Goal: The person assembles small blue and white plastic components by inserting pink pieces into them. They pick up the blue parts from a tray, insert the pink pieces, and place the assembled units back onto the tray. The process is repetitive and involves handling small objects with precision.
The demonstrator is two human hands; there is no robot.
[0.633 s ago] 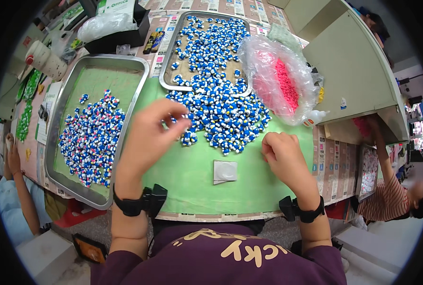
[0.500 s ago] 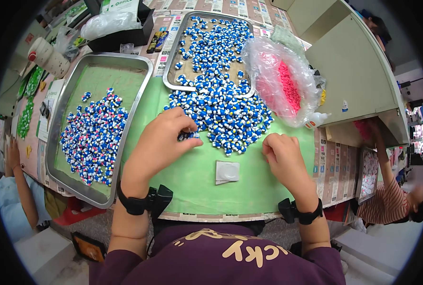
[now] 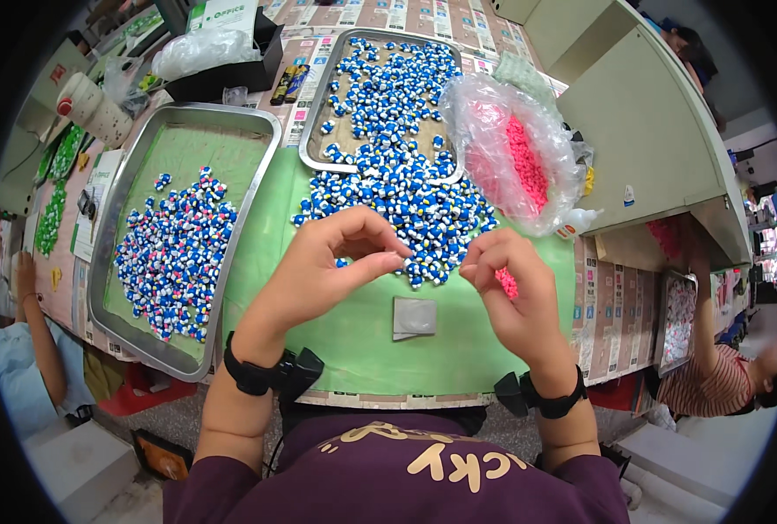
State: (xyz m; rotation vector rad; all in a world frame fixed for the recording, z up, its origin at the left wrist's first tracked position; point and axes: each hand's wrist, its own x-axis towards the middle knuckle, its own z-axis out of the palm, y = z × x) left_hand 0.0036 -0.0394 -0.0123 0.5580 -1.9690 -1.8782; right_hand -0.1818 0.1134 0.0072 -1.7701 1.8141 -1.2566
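Observation:
A large pile of small blue-and-white figure-like pieces [image 3: 388,196] spreads from a metal tray onto the green mat [image 3: 353,367]. My left hand [image 3: 327,258] hovers over the pile's near edge. Its thumb and forefinger come together around something small and pale that I cannot make out. Opposite it, my right hand [image 3: 519,297] has its fingers curled, with thumb and forefinger pinched. Small bright pink pieces [image 3: 506,282] show inside its palm. Just below, between the hands, lies a small square pad with a clear top [image 3: 414,317].
At left, a metal tray [image 3: 270,144] holds blue-and-white pieces with pink bits. The back tray [image 3: 305,131] is full of blue ones. A clear bag [image 3: 476,113] of pink pieces, a small white bottle [image 3: 580,218] and a grey cabinet [image 3: 650,131] stand right. Other people sit at both sides.
My left hand has moved right from the pile's left edge toward my right hand. My right hand has shifted slightly and turned, so pink pieces now show in its palm.

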